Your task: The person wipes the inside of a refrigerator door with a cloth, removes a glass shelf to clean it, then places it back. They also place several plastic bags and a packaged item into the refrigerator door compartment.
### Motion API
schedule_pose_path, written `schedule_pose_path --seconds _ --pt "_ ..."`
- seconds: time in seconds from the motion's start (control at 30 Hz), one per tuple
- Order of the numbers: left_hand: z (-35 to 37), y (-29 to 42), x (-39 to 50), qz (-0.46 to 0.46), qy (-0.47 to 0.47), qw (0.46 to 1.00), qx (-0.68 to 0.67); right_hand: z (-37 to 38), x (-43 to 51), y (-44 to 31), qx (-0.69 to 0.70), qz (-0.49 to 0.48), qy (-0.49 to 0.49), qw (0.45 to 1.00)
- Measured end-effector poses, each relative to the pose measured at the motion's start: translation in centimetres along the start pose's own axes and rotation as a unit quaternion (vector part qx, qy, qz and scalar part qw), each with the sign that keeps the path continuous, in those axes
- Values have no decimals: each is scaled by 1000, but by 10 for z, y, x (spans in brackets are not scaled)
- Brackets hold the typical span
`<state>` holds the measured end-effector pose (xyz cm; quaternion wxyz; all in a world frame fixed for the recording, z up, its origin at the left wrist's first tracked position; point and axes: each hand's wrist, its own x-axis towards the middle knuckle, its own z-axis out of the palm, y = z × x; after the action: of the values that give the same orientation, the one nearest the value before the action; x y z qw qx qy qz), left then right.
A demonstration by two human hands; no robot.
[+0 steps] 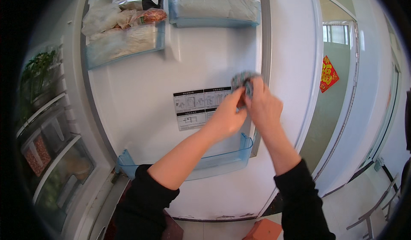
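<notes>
Both of my hands meet on a bunched grey-green cloth (241, 79), slightly blurred, in front of the right side of an open refrigerator door (138, 92). My left hand (229, 115) pinches its lower left part. My right hand (265, 102) grips it from the right, and its fingers hide some of the cloth. Behind my left hand, a printed instruction sticker (191, 108) with diagrams is partly covered. Below my hands, a clear blue door shelf (221, 163) spans the door's lower part, partly hidden by my left forearm.
Upper door bins hold plastic-wrapped food (125, 21) and a pale bag (215, 7). At left, the refrigerator interior has greens (40, 70) and a drawer box of reddish pieces (38, 155). An orange stool-like object (264, 229) stands on the floor. Chairs (374, 212) are at lower right.
</notes>
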<state>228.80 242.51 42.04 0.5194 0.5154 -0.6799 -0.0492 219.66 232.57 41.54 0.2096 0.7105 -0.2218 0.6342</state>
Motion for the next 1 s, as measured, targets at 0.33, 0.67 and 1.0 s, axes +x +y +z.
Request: schedule_pose_path --seconds 0.33,0.67,1.0 --pt "2 9 5 122 84 978 147 1 14 2 117 132 17 984" --pt "25 -28 -9 33 -26 990 132 -2 -63 1 103 225 -210 946" --pt "1 -21 -54 2 -39 986 159 -44 -52 28 55 26 -198 978"
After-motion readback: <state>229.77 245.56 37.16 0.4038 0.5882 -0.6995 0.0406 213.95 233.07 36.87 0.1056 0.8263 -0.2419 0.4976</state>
